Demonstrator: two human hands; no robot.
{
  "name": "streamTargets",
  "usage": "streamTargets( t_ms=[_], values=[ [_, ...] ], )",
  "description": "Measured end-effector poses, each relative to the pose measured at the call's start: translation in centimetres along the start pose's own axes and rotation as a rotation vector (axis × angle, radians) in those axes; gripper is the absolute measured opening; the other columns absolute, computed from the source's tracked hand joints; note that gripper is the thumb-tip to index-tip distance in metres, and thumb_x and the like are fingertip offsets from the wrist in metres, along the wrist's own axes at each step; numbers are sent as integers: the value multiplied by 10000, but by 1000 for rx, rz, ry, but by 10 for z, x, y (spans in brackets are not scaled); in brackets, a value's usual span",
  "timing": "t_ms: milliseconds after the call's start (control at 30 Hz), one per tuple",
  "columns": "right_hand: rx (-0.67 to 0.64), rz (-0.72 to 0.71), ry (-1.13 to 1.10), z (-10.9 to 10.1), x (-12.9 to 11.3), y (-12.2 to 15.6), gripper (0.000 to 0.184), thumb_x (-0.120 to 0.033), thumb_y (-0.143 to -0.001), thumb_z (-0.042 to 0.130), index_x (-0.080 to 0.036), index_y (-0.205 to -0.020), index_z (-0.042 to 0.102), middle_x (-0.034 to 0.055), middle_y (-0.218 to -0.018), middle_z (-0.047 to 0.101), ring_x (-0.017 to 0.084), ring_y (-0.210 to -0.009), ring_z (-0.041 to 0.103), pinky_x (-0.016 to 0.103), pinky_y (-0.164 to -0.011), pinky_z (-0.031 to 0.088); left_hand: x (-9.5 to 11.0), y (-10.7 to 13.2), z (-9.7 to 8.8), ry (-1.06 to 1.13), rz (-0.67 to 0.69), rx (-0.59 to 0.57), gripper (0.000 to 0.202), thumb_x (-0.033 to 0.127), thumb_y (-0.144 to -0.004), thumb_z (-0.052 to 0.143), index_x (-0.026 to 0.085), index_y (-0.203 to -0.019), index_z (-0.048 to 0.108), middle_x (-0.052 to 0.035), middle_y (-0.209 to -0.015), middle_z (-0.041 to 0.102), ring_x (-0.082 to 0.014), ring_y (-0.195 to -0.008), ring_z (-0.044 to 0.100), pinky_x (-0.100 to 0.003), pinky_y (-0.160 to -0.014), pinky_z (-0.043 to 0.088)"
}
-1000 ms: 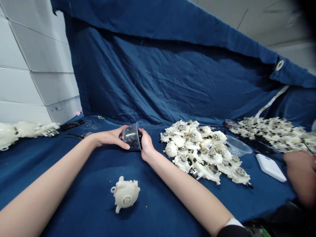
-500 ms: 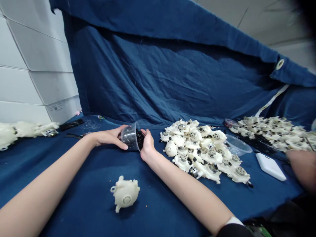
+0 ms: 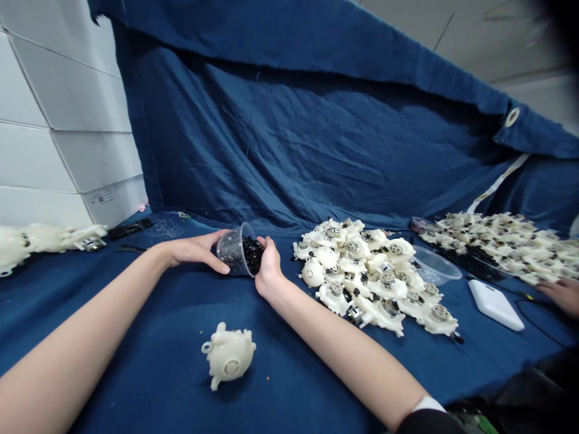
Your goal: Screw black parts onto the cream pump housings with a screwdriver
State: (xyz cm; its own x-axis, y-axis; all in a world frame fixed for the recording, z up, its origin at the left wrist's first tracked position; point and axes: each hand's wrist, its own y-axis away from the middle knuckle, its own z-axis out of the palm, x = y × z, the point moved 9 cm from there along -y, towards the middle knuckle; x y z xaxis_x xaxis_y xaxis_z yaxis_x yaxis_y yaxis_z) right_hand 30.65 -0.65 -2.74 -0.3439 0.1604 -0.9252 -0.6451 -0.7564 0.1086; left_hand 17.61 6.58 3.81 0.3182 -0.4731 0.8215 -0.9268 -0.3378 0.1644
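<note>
- Nearest, this side of both hands: lone cream housing (image 3: 230,355) on blue cloth (image 3: 149,386).
- Left hand (image 3: 199,250) wrapped around clear cup (image 3: 230,250), tipped on its side, mouth toward other hand.
- Right hand (image 3: 270,268) at cup mouth, beside small black parts (image 3: 252,254); fingers partly hidden, whether spread or pinching: can't tell.
- Just right of hands: pile of cream housings (image 3: 371,271), then clear tray (image 3: 443,271), white device (image 3: 495,304).
- Far right: co-worker's hand (image 3: 563,295) near second pile (image 3: 497,244).
- Beyond hands: blue curtain (image 3: 307,138).
</note>
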Motion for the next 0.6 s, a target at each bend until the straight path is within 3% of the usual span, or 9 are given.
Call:
streamTargets(
  t_ms=[100, 200, 333, 433, 600],
  values=[
    [-56, -91, 116, 12, -11, 6, 580, -580, -1049, 379, -158, -1377, 607, 145, -1413, 641, 259, -1256, 643, 470, -1072, 500, -4, 3, -3, -84, -21, 2, 1131, 432, -688, 856, 290, -1609, 215, -102, -1648, 405, -280, -1487, 450, -365, -1227, 376],
    [-135, -197, 246, 33, -25, 14, 538, -545, -1004, 497, -175, -1370, 637, 128, -1568, 499, 269, -1461, 454, 440, -1234, 319, -11, 7, -7, -126, -46, -1, 1163, 471, -697, 834, 264, -1610, 144, -131, -1624, 425, -281, -1467, 474, -360, -1202, 400],
    [-276, -282, 336, 59, -38, 25, 595, -567, -981, 528, -197, -1440, 609, 87, -1651, 391, 246, -1569, 273, 416, -1299, 136, -18, 13, -17, -225, -83, -33, 1239, 499, -645, 851, 253, -1619, 125, -146, -1654, 380, -317, -1521, 392, -392, -1232, 356],
    [-377, -322, 303, 69, -44, 34, 641, -602, -1009, 440, -221, -1515, 539, 41, -1664, 380, 207, -1579, 255, 403, -1303, 135, -17, 20, -27, -312, -102, -60, 1301, 474, -583, 883, 254, -1634, 149, -136, -1678, 354, -336, -1559, 317, -410, -1266, 301],
    [-502, -379, 187, 78, -49, 43, 614, -554, -1002, 439, -213, -1498, 554, 23, -1605, 474, 185, -1515, 398, 376, -1284, 245, -28, 32, -47, -395, -194, -53, 1136, 414, -606, 841, 268, -1603, 318, -97, -1607, 489, -311, -1480, 460, -383, -1228, 371]
  ],
)
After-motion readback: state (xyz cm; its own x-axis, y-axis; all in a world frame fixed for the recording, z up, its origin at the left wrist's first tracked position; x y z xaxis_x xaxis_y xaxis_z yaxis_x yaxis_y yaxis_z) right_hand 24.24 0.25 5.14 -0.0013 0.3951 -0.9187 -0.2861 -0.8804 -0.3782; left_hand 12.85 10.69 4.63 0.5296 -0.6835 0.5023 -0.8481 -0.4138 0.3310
